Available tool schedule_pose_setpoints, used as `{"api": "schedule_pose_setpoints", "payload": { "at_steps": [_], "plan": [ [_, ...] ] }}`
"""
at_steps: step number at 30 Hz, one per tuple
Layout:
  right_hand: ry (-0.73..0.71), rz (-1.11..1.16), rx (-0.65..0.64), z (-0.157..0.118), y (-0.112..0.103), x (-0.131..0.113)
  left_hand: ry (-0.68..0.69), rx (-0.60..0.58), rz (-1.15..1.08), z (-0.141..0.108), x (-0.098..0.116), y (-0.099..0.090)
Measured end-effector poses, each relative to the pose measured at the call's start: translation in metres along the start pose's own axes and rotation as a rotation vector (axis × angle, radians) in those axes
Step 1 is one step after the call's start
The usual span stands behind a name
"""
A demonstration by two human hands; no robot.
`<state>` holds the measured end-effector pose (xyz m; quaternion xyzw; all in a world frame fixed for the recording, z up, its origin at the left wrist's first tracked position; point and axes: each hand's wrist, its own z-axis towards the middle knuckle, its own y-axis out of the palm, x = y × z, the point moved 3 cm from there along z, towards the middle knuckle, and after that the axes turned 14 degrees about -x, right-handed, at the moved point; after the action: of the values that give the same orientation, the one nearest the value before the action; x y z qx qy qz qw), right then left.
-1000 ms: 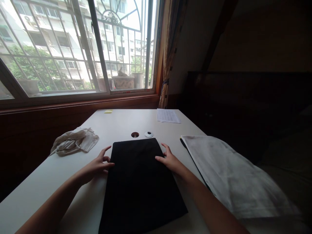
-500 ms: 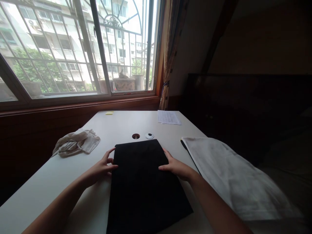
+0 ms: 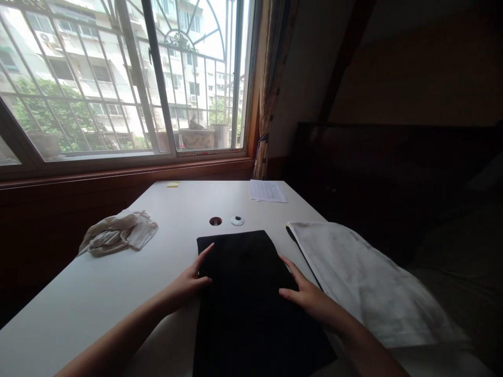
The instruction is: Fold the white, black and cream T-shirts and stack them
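A flat, folded black cloth [image 3: 247, 314] lies in front of me on the white table, its exact kind of garment hard to make out. At its left edge is my left hand [image 3: 192, 283], with the index finger stretched over the cloth and the thumb apart from it; the other fingers are hidden. Along the right edge, my right hand [image 3: 310, 298] has its thumb on top of the cloth and its index finger against the side, the rest out of sight beneath.
A crumpled beige cloth [image 3: 118, 233] lies at the table's left edge. To the right is a white-grey cloth [image 3: 365, 277]. Behind the black cloth are a cable hole [image 3: 216, 221] and its round cover [image 3: 237, 221]. Farther back lie papers [image 3: 269, 191] and a yellow note [image 3: 173, 184].
The black cloth has shifted right and a little toward me, along with both hands. My left index finger now lies on top of the cloth rather than at its edge.
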<state>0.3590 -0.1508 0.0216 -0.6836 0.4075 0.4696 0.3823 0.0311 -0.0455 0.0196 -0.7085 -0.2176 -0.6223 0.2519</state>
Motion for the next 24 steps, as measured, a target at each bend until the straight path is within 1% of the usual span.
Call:
{"api": "schedule_pose_setpoints", "payload": {
  "at_steps": [3, 6, 9, 11, 14, 16, 20, 22, 24],
  "plan": [
    [-0.025, -0.118, 0.082, -0.011, -0.013, -0.004, 0.003, -0.005, -0.051, 0.008, 0.004, 0.014],
    [-0.02, -0.211, 0.13, -0.026, -0.032, -0.018, 0.039, -0.008, -0.117, 0.02, 0.013, 0.034],
    [-0.006, -0.28, 0.152, -0.044, -0.054, -0.035, 0.066, -0.032, -0.175, 0.038, 0.028, 0.054],
    [-0.007, -0.327, 0.184, -0.057, -0.071, -0.044, 0.106, -0.044, -0.188, 0.052, 0.042, 0.064],
    [-0.024, -0.42, 0.29, -0.076, -0.103, -0.053, 0.172, -0.06, -0.186, 0.077, 0.069, 0.077],
    [-0.047, -0.433, 0.367, -0.089, -0.127, -0.057, 0.199, -0.075, -0.197, 0.099, 0.089, 0.087],
    [-0.078, -0.324, 0.53, -0.116, -0.182, -0.063, 0.206, -0.101, -0.214, 0.148, 0.124, 0.115],
    [-0.091, -0.293, 0.609, -0.131, -0.208, -0.067, 0.222, -0.11, -0.207, 0.173, 0.139, 0.13],
    [-0.092, -0.271, 0.65, -0.144, -0.23, -0.071, 0.245, -0.121, -0.205, 0.197, 0.15, 0.145]
  ]
}}
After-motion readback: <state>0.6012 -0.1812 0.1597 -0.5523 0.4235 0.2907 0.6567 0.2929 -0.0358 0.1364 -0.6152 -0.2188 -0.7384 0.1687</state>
